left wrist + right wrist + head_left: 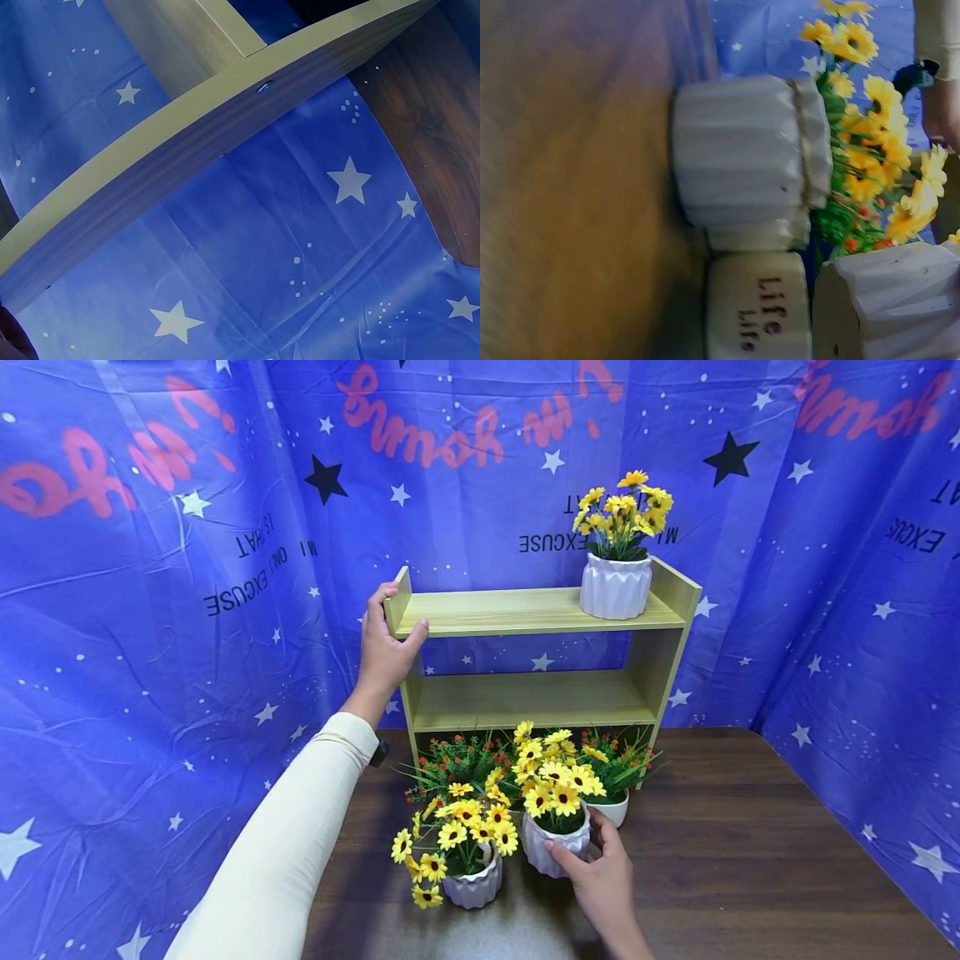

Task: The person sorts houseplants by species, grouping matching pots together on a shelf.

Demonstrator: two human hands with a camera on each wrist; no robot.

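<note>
My left hand grips the upper left corner of a light wooden two-tier shelf, thumb on the front and fingers round the side panel. In my right hand is a white fluted flower pot with yellow daisies, pinched by its right side; the right wrist view shows its underside off the table. Left of it, a matching pot of yellow flowers stands on the table. A third such pot sits at the right end of the top board.
Red-flowered green plants stand under the lower board, one in a white pot at right; a cream pot bears the word "Life". The dark wooden table extends right. A blue star-print curtain surrounds it.
</note>
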